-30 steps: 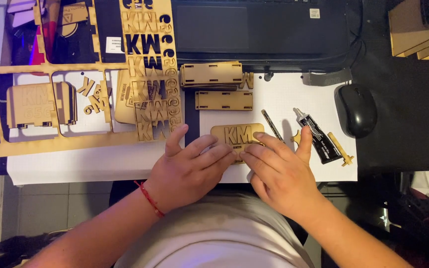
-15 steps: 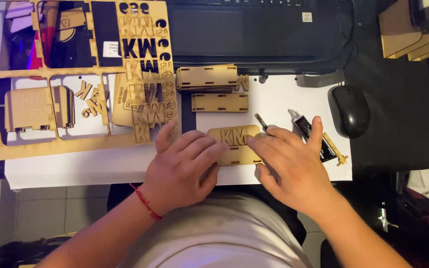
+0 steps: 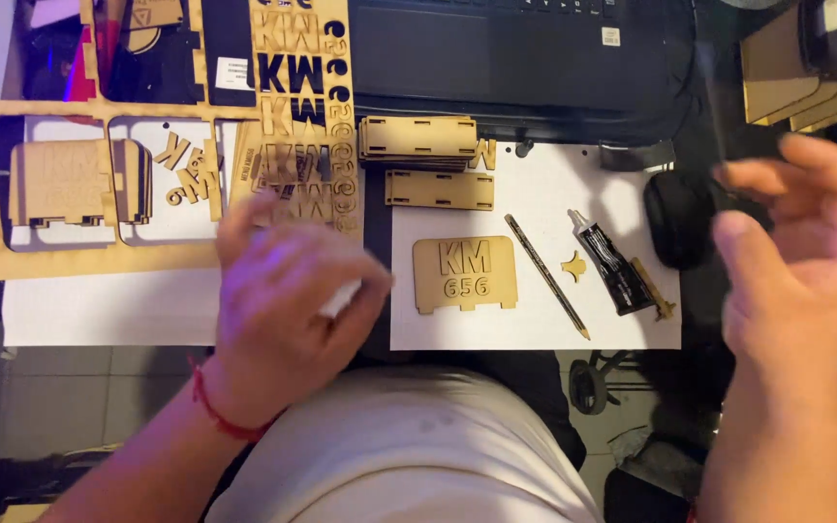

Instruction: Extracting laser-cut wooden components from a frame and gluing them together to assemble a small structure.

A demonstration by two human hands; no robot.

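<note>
Fingers of the blurred left hand (image 3: 288, 310) curl, apparently empty. Right hand (image 3: 806, 261) hangs open, holding nothing. Wooden panel (image 3: 464, 274) lies untouched between them.

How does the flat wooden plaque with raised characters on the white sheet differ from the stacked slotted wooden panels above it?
The flat wooden plaque with raised characters lies alone, as a single piece; the stacked slotted wooden panels sit several deep. The plaque is squarer, with a rounded top and small feet along its lower edge; the panels are long, narrow strips with notched edges. The plaque carries raised characters; the top panel looks plain. Both are pale, laser-cut wood lying flat.
</note>
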